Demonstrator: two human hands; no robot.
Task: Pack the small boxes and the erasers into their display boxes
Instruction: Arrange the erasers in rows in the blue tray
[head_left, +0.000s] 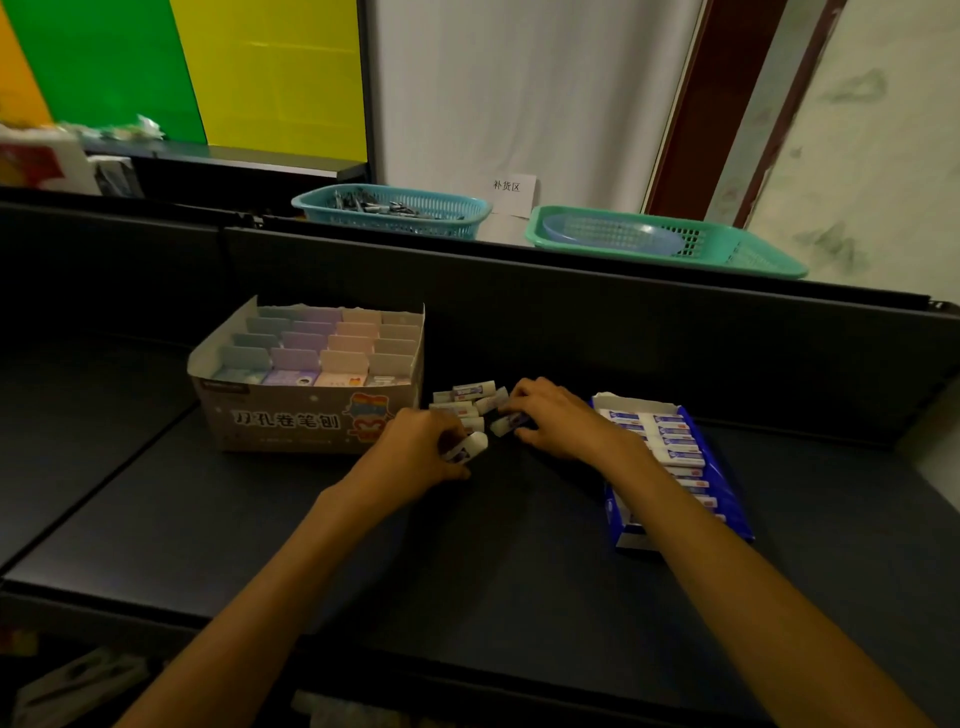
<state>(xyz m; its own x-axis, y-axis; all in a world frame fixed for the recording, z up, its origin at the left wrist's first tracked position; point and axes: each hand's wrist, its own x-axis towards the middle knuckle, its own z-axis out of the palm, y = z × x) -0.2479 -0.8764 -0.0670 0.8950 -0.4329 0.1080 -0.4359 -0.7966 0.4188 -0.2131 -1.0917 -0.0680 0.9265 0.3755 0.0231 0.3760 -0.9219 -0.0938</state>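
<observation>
- My left hand (415, 452) grips one eraser (470, 448), fingers curled round it.
- My right hand (556, 415) pinches another eraser (506, 423).
- Loose erasers (467, 400) lie between both hands, beside the blue display box (727, 488).

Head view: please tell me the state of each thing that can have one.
Left hand: holds an eraser.
Right hand: pinches an eraser.
Loose erasers: lying on the shelf, unpacked.
Blue box: open, partly filled with erasers.
Beige box: open, full of small boxes.
Left basket: holds dark items.
</observation>
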